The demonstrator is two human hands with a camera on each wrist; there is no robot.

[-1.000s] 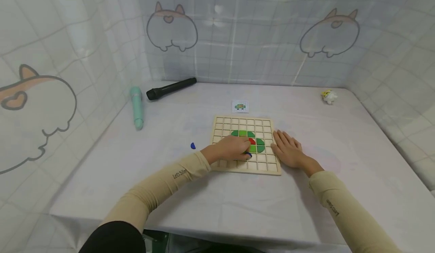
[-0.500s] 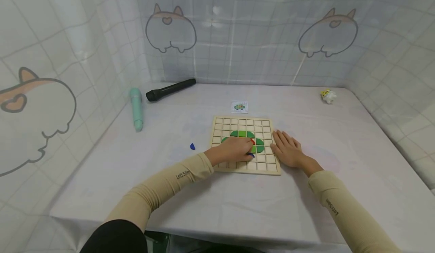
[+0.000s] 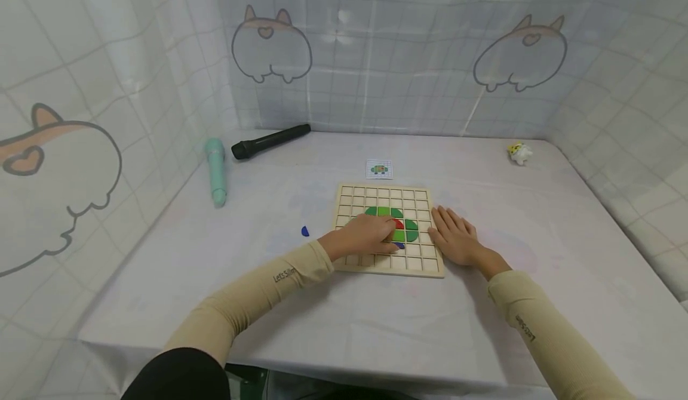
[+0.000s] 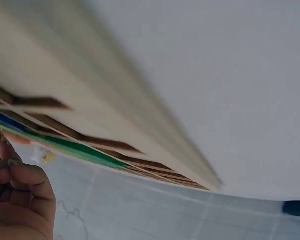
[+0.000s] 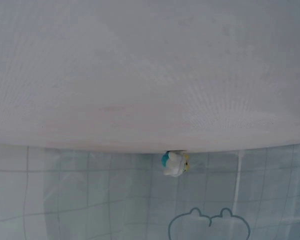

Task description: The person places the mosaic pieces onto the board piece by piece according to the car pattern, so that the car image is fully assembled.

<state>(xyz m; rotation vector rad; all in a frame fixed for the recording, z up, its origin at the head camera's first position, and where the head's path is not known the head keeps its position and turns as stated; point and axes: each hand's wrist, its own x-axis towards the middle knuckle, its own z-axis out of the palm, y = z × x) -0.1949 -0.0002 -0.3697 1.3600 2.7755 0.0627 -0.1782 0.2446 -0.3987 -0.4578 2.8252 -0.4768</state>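
My left hand is over the wooden grid board, fingers curled, with thumb and fingertips at a small blue rounded piece in the lower part of the grid. The hand covers part of that piece. Green pieces and a red piece sit in cells close by; others are partly under the hand. In the left wrist view, the curled left hand reaches the board beside the blue piece. My right hand lies flat with straight fingers against the board's right edge.
A second blue rounded piece lies on the cloth left of the board. Behind the board is a small picture card. A mint microphone and a black microphone lie back left; a white-and-yellow figurine stands back right.
The blue piece at my left thumb has shifted slightly right and now looks flatter in its cell. The left hand moved only a little; the right hand stayed still.
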